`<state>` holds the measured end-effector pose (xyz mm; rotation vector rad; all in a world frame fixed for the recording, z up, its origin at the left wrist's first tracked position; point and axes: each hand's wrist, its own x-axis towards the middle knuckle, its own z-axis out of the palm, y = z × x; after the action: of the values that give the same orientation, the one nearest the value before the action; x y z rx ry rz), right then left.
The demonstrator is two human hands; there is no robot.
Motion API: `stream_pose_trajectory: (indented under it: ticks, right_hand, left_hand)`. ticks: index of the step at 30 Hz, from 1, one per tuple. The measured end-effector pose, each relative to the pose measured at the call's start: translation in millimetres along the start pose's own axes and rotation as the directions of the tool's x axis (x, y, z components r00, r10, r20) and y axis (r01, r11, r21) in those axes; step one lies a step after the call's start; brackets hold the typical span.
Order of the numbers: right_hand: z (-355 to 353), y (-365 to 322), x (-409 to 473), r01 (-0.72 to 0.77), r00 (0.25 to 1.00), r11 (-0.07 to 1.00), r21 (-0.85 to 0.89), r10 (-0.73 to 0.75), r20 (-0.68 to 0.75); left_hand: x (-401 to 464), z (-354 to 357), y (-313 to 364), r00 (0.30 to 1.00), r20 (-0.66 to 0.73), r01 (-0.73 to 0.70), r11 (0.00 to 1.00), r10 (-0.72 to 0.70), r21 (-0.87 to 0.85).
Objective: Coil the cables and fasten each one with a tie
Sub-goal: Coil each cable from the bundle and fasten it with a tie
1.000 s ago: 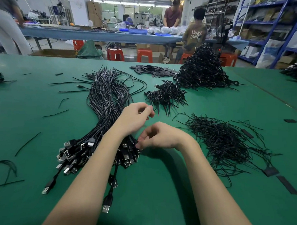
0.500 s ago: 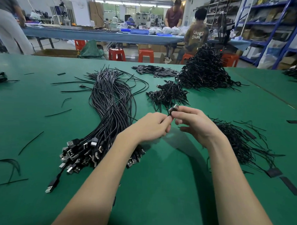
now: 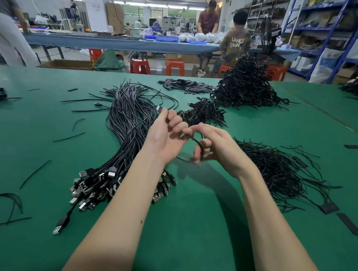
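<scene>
Both hands now lifted mid-frame: left hand [image 3: 166,135] pinches thin black cable [image 3: 197,142] end, right hand [image 3: 212,148] fingers curl round it; coiling begun, no tie yet.

A factory assembly floor: heaps of black cables [image 3: 247,85] on a long green worktop [image 3: 42,130], workers at a blue bench [image 3: 116,45] beyond, red stools [image 3: 175,67], and blue stock shelving [image 3: 324,29] at the right edge.

Bare table [image 3: 191,227] between cable bundle [image 3: 129,129], ties [image 3: 278,169]
</scene>
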<state>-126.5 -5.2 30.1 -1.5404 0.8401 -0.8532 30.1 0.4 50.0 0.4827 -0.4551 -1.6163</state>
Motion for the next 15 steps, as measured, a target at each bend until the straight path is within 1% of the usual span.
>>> stream_pose_trajectory:
  ticks: [1, 2, 4, 6, 8, 9, 10, 11, 12, 13, 14, 15]
  right_hand:
    - [-5, -2, -2, -0.064, 0.995, 0.997, 0.032, 0.061, 0.084]
    - [-11, -4, -6, -0.148, 0.973, 0.988, 0.046, 0.137, 0.186]
    - [-23, -3, -14, -0.267, 0.902, 0.962, 0.05, 0.231, 0.365]
    - [-35, 3, -22, -0.308, 0.854, 0.949, 0.064, 0.247, 0.458]
    - [-42, 10, -25, -0.324, 0.835, 0.946, 0.001, 0.285, 0.47]
    - [-43, 13, -24, -0.341, 0.833, 0.938, -0.065, 0.334, 0.441]
    - [-43, 16, -23, -0.369, 0.838, 0.917, -0.148, 0.397, 0.374]
    - [-42, 19, -21, -0.4, 0.855, 0.887, -0.232, 0.452, 0.256]
    - [-42, 21, -18, -0.426, 0.878, 0.857, -0.289, 0.468, 0.096]
    - [-42, 22, -15, -0.433, 0.9, 0.856, -0.283, 0.429, -0.077]
    - [-42, 22, -11, -0.4, 0.907, 0.892, -0.212, 0.352, -0.231]
    - [-43, 20, -8, -0.324, 0.901, 0.94, -0.109, 0.271, -0.34]
  left_hand:
    - [1, 0, 1, 1.0, -0.009, 0.009, 1.0, -0.009, -0.014]
    - [1, -1, 4, 1.0, -0.015, 0.009, 1.0, -0.009, -0.021]
    - [1, -1, 8, 1.0, -0.021, 0.005, 0.999, -0.006, -0.041]
    - [0, -2, 11, 1.0, -0.014, 0.001, 0.998, -0.002, -0.063]
    - [-1, -3, 13, 1.0, 0.013, -0.023, 0.997, 0.024, -0.078]
    - [-2, -4, 14, 0.999, 0.035, -0.035, 0.996, 0.038, -0.084]
    - [-3, -4, 16, 0.997, 0.068, -0.04, 0.996, 0.046, -0.079]
    - [-4, -5, 17, 0.992, 0.117, -0.038, 0.998, 0.044, -0.051]
    - [-5, -6, 19, 0.984, 0.178, -0.027, 1.0, 0.025, 0.008]
    - [-6, -8, 20, 0.971, 0.24, -0.008, 0.994, -0.018, 0.106]
    - [-8, -9, 21, 0.952, 0.292, 0.014, 0.97, -0.087, 0.243]
    - [-9, -10, 20, 0.932, 0.32, 0.026, 0.913, -0.169, 0.407]
